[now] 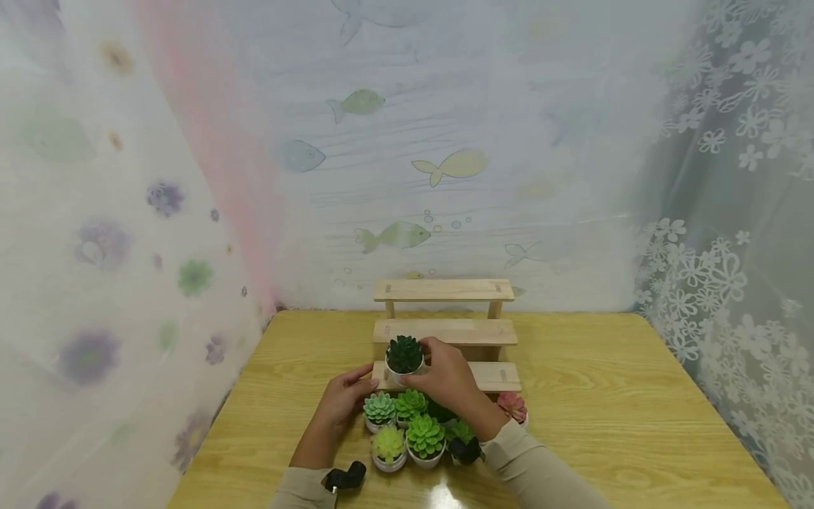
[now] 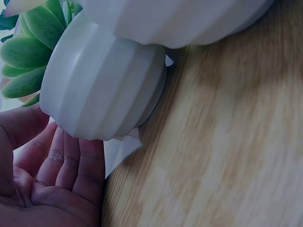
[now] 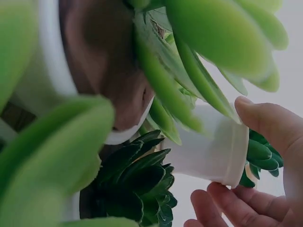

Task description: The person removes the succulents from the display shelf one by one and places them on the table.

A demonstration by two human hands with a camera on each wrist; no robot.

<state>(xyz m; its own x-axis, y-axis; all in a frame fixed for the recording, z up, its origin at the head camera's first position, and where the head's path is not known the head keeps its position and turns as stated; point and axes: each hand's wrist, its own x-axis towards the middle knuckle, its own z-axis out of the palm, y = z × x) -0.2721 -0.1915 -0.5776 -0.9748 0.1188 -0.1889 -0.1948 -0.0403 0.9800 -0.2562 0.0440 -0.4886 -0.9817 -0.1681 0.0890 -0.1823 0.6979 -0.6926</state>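
My right hand [image 1: 450,378] grips a small white pot [image 1: 405,367] with a dark green succulent [image 1: 404,352], thumb on one side and fingers on the other. The pot overlaps the left part of the lowest step of a three-tier wooden stand [image 1: 499,377]. In the right wrist view that white pot [image 3: 203,146] sits between thumb and fingertips. My left hand [image 1: 343,397] is at the left end of that step, its fingertips right at the wood. The left wrist view shows loosely bent fingers [image 2: 87,163] beside another white ribbed pot [image 2: 104,80].
In front of the stand crowd several potted succulents: pale green [image 1: 379,408], yellow-green [image 1: 388,443] and bright green [image 1: 425,435] among them. A pink one [image 1: 512,406] stands right of my right wrist. The wooden table [image 1: 591,396] meets a fish-patterned curtain [image 1: 540,205] behind.
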